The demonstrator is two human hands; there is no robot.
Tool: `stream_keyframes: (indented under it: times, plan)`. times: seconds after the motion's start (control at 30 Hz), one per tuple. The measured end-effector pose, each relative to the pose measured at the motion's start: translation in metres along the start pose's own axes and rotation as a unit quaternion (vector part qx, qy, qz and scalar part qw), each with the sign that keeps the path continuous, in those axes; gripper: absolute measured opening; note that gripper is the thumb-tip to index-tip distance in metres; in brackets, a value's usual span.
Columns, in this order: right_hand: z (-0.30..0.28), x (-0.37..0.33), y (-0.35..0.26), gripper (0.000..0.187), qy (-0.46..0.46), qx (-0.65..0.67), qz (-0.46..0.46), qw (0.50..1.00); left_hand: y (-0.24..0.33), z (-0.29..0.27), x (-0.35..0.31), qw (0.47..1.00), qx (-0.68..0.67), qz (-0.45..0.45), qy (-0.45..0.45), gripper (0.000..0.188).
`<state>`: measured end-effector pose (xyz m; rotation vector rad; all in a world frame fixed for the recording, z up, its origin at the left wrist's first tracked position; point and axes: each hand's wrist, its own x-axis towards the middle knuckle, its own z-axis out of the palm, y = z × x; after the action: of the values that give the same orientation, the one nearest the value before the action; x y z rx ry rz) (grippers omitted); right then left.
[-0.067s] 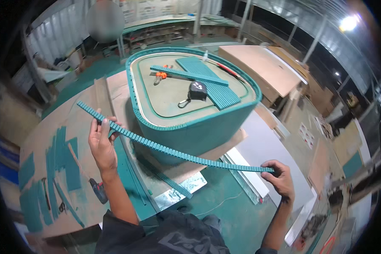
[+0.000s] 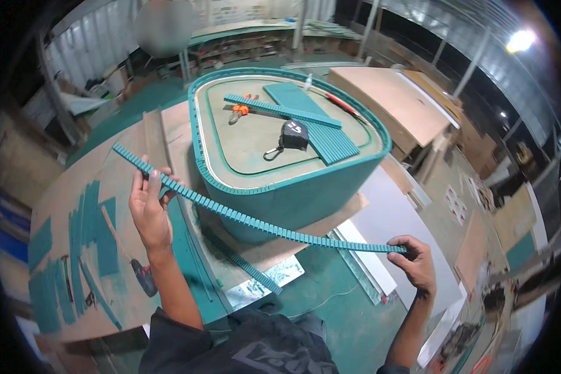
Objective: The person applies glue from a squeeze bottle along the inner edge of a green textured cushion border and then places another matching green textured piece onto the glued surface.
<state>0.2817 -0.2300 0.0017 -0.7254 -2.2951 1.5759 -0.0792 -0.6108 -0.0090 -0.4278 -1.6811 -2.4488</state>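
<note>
A long teal strip with notches cut across it hangs in a shallow curve between my hands. My left hand pinches it some way in from its upper left end. At its lower right end, my right hand grips it between thumb and fingers. Behind the strip stands a large teal cabinet-like body with rounded corners. On its recessed top lie a black tape measure with a carabiner, another notched strip, a grooved teal panel and an orange-handled tool.
To the left, a wooden worktop carries teal offcuts, a hammer and a cordless drill. One more notched strip leans below the body. White boards lie at right; a board-topped table stands behind.
The view has shifted slightly, so the body and the things on it sit a little further right. Both hands keep hold of the strip.
</note>
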Motion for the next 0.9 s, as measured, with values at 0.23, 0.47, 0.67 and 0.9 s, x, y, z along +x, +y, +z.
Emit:
stream_keyframes:
  times: [0.23,0.47,0.67,0.9]
  plan:
    - [-0.066,0.168,0.015,0.025,-0.143,-0.097,-0.224,0.959,-0.02,0.066,0.006,0.985,0.106,0.057,0.124,0.071]
    - [-0.105,0.282,0.009,0.026,-0.291,-0.082,-0.308,0.902,-0.012,0.106,-0.021,0.944,0.208,0.069,0.246,0.083]
    - [-0.116,0.349,-0.006,0.022,-0.342,-0.077,-0.377,0.858,-0.005,0.093,-0.016,0.933,0.236,0.047,0.266,0.083]
    - [-0.088,0.375,-0.013,0.024,-0.369,-0.129,-0.325,0.861,-0.017,0.101,0.047,0.936,0.269,0.03,0.225,0.08]
